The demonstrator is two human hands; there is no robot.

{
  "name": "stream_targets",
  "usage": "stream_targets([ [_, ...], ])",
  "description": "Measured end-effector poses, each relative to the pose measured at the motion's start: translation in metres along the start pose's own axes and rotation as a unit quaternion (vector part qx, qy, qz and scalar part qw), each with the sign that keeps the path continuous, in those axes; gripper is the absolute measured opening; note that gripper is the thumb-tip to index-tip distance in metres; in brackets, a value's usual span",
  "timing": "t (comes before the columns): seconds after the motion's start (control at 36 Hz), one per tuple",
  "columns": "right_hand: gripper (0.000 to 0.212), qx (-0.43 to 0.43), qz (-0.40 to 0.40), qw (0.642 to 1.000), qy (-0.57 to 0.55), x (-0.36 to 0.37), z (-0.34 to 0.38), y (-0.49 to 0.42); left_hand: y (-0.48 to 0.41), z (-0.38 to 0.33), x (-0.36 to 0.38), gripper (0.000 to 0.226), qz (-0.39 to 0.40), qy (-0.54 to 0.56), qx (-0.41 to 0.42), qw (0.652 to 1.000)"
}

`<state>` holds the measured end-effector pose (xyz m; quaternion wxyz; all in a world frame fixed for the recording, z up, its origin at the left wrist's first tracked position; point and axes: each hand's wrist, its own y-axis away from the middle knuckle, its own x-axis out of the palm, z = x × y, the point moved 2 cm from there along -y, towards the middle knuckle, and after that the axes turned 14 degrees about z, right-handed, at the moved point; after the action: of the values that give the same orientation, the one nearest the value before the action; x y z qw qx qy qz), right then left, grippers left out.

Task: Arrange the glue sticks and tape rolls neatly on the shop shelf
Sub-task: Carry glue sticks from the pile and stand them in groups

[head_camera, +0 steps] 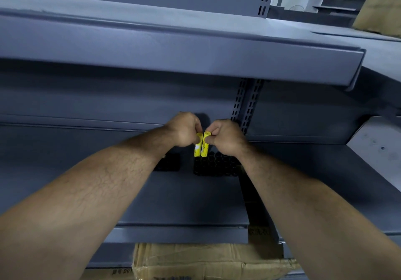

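Observation:
Two yellow glue sticks stand upright side by side over the grey shelf (184, 197). My left hand (184, 130) pinches the top of the left glue stick (197, 147). My right hand (225, 136) pinches the cap of the right glue stick (205, 146). Both sticks touch each other. Below and right of them sits a block of several black tape rolls (214, 167). A smaller dark group of rolls (168, 162) lies to the left, partly hidden by my left forearm.
An upper shelf (173, 58) overhangs the work area. A slotted upright post (245, 106) stands behind my right hand. A cardboard box (206, 260) sits below the shelf edge. A brown bag (382, 4) rests on the upper right shelf.

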<state>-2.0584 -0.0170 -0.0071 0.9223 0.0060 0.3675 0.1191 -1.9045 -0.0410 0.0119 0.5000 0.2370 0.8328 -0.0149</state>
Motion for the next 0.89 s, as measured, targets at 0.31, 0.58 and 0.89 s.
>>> stream_targets([
  [0.31, 0.021, 0.009, 0.032, 0.996, 0.086, -0.002, 0.005, -0.003, 0.001, 0.001, 0.001, 0.020, 0.002, 0.007, 0.008, 1.000],
  [0.58, 0.018, 0.027, 0.015, 0.993, 0.113, 0.001, 0.009, 0.002, -0.002, 0.000, 0.003, 0.018, 0.004, -0.007, 0.005, 1.000],
  [0.89, 0.053, -0.002, 0.043, 0.978, 0.205, -0.013, 0.027, 0.022, 0.019, -0.001, -0.005, 0.013, -0.046, -0.106, 0.015, 0.993],
])
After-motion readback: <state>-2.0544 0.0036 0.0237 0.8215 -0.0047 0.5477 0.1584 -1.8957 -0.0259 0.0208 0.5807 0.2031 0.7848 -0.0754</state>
